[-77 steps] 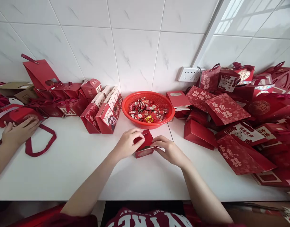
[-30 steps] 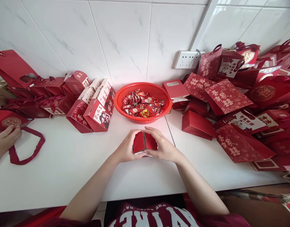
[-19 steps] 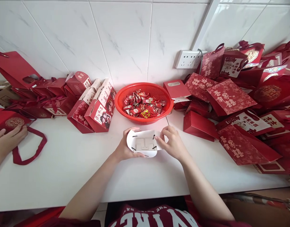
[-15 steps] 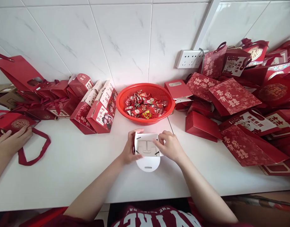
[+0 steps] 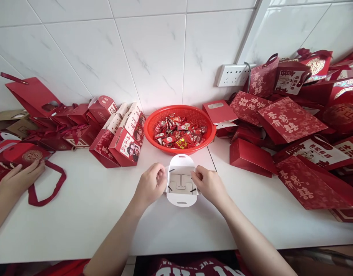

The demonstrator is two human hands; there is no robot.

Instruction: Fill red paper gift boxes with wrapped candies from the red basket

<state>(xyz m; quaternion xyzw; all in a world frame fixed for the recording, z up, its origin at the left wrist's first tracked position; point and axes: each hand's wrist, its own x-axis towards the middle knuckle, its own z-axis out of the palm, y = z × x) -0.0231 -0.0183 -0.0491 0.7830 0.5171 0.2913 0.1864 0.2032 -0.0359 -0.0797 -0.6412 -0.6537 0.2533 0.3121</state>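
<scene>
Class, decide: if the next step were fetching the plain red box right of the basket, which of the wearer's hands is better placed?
Probably the right hand: it is nearer the plain red box, while the left hand is across the open white-lined box.

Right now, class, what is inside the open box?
The box shows its creased floor and three dark marks, nothing loose. The right hand hides part of the right wall.
</scene>
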